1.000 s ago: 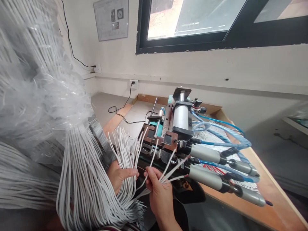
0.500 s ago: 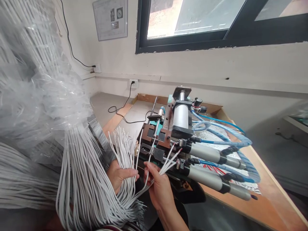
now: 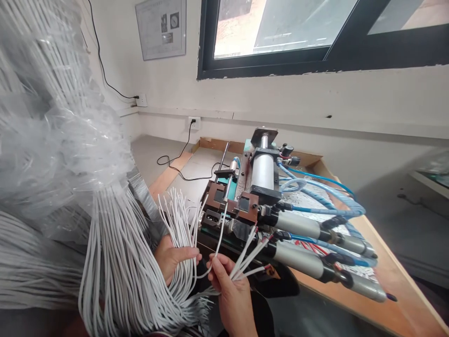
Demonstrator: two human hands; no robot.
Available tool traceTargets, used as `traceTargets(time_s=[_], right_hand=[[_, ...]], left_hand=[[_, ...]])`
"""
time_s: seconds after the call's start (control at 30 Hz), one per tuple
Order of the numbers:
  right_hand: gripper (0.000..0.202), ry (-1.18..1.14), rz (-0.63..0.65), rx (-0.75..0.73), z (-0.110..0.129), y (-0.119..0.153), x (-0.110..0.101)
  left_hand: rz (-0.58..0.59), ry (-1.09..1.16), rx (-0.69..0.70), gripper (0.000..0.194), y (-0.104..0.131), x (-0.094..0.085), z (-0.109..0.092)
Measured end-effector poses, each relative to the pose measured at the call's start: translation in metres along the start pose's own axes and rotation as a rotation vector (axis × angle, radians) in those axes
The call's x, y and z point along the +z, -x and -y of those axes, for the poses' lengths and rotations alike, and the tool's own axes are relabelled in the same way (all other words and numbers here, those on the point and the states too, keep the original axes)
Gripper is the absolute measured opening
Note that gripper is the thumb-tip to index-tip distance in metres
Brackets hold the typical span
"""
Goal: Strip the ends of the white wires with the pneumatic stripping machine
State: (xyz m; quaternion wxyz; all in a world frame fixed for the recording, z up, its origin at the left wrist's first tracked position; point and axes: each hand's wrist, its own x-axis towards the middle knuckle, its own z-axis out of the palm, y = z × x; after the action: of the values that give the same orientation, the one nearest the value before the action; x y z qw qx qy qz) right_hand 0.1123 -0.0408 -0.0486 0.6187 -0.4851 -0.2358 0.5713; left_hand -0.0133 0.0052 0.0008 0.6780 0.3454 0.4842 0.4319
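Note:
My left hand is closed around a bundle of white cables, their cut ends fanning upward. Between the thumb and fingers of my right hand is a single white cable, whose upper end reaches into the jaws of a pneumatic cable-stripping machine. Several stripped cables with reddish inner wires at their tips also lie in my right hand, pointing right. Below both hands the cables run down into a larger hanging mass.
A large bunch of white cables, wrapped in clear plastic, hangs at the left. Two silver air cylinders with blue hoses extend to the machine's right. A wooden-edged table carries the machine beneath a window.
The machine's right jaw and cylinder rods have shifted right, away from the cable. My right hand has lowered slightly, and the stripped cables in it have spread apart.

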Motion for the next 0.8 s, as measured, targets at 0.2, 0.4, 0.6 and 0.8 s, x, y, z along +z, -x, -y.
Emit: traceTargets(time_s=[0.2, 0.4, 0.6, 0.8], right_hand=[[0.026, 0.018, 0.017, 0.019, -0.003, 0.003, -0.006], [0.028, -0.051, -0.001, 0.072, 0.007, 0.0, -0.001], [0.038, -0.013, 0.144, 0.145, 0.016, -0.008, 0.013], [0.022, 0.039, 0.089, -0.095, 0.012, -0.009, 0.018]], left_hand=[[-0.048, 0.03, -0.045, 0.025, 0.002, 0.004, -0.002], [-0.059, 0.024, -0.037, 0.027, 0.003, 0.002, 0.0], [0.05, -0.025, 0.034, 0.022, 0.002, 0.002, 0.0], [0.09, 0.006, 0.095, 0.02, 0.003, 0.003, -0.002]])
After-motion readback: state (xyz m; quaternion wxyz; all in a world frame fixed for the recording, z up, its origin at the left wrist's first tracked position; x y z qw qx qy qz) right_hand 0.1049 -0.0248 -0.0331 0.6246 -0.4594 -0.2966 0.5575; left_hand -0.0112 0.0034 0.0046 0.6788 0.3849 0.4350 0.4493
